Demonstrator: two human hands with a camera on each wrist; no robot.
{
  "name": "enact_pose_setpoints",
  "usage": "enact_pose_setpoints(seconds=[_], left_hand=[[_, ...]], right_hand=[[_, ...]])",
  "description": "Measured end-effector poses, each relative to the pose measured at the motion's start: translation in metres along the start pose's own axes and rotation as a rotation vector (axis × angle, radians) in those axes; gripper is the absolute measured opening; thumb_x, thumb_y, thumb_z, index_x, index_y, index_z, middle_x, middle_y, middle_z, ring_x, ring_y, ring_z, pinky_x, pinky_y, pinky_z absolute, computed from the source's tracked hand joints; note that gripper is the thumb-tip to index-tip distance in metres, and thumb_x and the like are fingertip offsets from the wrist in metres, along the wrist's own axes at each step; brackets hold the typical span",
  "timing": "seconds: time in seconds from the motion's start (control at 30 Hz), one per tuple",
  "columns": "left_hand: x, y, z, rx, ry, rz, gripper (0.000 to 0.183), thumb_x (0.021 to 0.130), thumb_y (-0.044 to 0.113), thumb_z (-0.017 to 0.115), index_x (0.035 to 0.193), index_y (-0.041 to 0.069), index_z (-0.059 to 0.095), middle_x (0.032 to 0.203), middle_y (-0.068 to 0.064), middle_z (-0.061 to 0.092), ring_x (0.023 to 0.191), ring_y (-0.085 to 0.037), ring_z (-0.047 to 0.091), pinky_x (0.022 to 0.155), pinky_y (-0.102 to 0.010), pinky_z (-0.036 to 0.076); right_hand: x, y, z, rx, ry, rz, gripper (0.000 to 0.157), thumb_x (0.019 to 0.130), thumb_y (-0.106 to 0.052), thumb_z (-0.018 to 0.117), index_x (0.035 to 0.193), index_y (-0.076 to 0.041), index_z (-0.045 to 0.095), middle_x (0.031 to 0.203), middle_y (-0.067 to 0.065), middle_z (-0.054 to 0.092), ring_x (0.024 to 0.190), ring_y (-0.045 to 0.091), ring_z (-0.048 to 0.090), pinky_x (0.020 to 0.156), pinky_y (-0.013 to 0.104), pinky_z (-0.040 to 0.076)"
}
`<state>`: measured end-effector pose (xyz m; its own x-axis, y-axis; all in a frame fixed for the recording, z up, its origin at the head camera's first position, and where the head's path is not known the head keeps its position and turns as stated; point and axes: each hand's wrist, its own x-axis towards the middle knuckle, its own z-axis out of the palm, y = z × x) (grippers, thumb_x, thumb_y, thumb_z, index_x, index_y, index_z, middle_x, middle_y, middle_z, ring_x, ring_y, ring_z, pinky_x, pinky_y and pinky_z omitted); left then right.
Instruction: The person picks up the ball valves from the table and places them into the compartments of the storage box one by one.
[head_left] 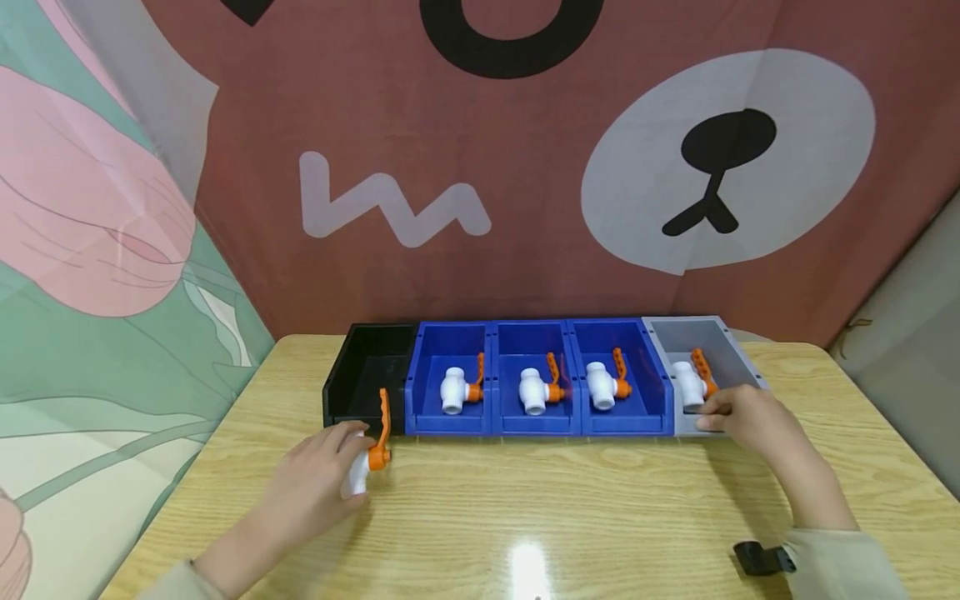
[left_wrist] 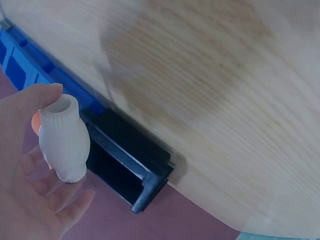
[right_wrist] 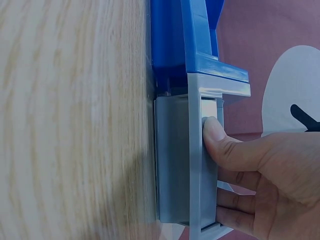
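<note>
My left hand (head_left: 311, 475) holds a white ball valve (head_left: 357, 473) with an orange lever handle just in front of the black bin (head_left: 360, 421). In the left wrist view, the thumb lies at the open end of the valve body (left_wrist: 65, 142), with fingers spread behind it. My right hand (head_left: 761, 425) reaches over the front of the grey bin (head_left: 738, 354). Its fingertips are right at the lower end of another ball valve (head_left: 686, 383) lying there. In the right wrist view, that hand's thumb (right_wrist: 215, 132) rests at the front rim, and the valve is hidden.
Three blue bins (head_left: 453, 425) stand in a row between the black and grey ones, each with a white ball valve (head_left: 453, 390). A black strap piece (head_left: 761, 558) is by the right sleeve. A printed cloth (head_left: 525, 275) hangs behind the wooden table (head_left: 480, 508).
</note>
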<state>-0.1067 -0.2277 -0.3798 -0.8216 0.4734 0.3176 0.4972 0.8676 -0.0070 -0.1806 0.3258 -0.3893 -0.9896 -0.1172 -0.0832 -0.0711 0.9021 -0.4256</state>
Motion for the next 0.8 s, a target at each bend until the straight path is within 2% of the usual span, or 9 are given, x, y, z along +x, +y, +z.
enact_pose_setpoints(seconds=[0.53, 0.8], left_hand=[[0.015, -0.024, -0.001, 0.027, -0.007, -0.006, 0.06, 0.063, 0.026, 0.093, 0.113, 0.007, 0.069, 0.127, -0.014, 0.061, 0.112, -0.035, 0.06, 0.088, -0.054, 0.053], [0.031, -0.036, 0.004, -0.004, 0.008, 0.023, 0.058, 0.065, 0.019, 0.093, 0.116, 0.006, 0.067, 0.132, -0.016, 0.056, 0.115, -0.037, 0.058, 0.088, -0.052, 0.054]], right_hand=[[-0.001, -0.002, -0.001, 0.001, -0.003, 0.001, 0.018, 0.087, -0.021, 0.077, 0.09, -0.004, 0.074, 0.086, 0.007, 0.07, 0.079, 0.027, 0.063, 0.069, 0.049, 0.052], [-0.001, -0.003, -0.001, -0.001, -0.005, 0.004, 0.019, 0.087, -0.021, 0.077, 0.091, -0.003, 0.074, 0.086, 0.007, 0.07, 0.08, 0.028, 0.063, 0.07, 0.049, 0.052]])
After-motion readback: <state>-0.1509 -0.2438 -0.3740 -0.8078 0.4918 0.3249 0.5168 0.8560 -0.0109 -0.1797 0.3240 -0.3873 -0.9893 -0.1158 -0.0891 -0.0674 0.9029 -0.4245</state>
